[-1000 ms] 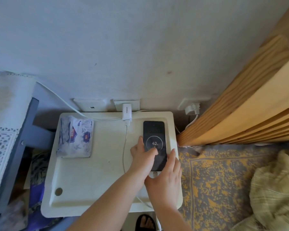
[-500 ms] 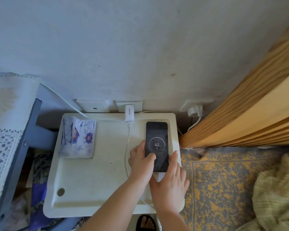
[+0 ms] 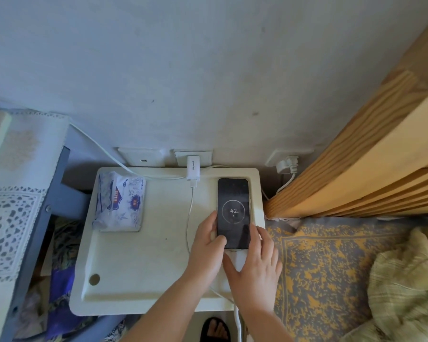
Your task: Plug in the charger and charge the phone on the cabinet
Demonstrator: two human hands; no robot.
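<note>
A black phone lies flat on the white cabinet top, near its right edge, its screen lit with a ring and "42". The white charger sits in a wall socket behind the cabinet. Its white cable runs down the top towards the phone's near end, where my hands cover the plug. My left hand rests its fingers on the phone's lower left edge. My right hand touches the phone's lower right corner with its fingers spread.
A tissue pack lies at the cabinet's back left. A second plug sits in a socket to the right. A wooden bed frame and patterned bedding border the right side; a lace-covered stand stands on the left.
The phone stays in place showing 42. My fingers have slid slightly down along its lower edges, and the camera has shifted a little.
</note>
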